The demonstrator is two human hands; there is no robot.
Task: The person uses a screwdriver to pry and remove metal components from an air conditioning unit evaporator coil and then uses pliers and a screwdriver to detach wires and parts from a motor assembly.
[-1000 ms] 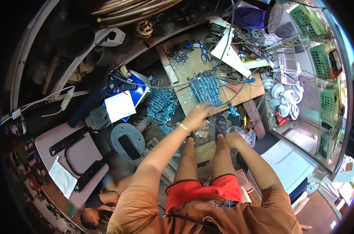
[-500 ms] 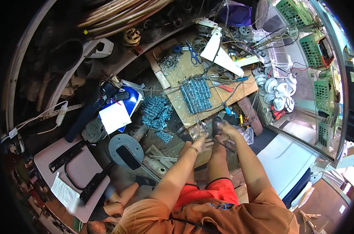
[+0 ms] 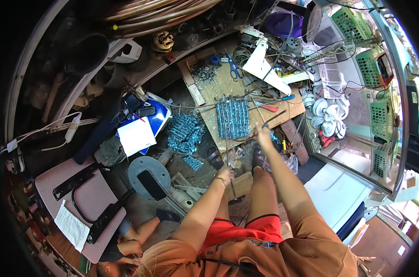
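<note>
A blue ribbed piece of small strung segments (image 3: 233,119) lies on the wooden board (image 3: 209,131). My left hand (image 3: 225,175) is closed around a thin metal rod (image 3: 227,154), which extends from the fist toward the blue piece and also shows below the hand. Just off that piece's lower right corner, my right hand (image 3: 261,134) grips a dark, slim, bent bar (image 3: 275,118); its kind is unclear. A crumpled heap of similar blue material (image 3: 185,133) lies left of the board.
Blue-handled scissors (image 3: 234,69) and small metal bits (image 3: 210,75) lie on the board, near a white fan-blade-shaped part (image 3: 267,69). A round grey stool (image 3: 147,177) bears a black phone. At the lower left, another person's arm (image 3: 142,235) shows. Shelving with green baskets (image 3: 371,69) stands right.
My hands were close together near my feet. Now the right has moved up and right to the board with the dark bar, and the left has moved lower, holding the rod.
</note>
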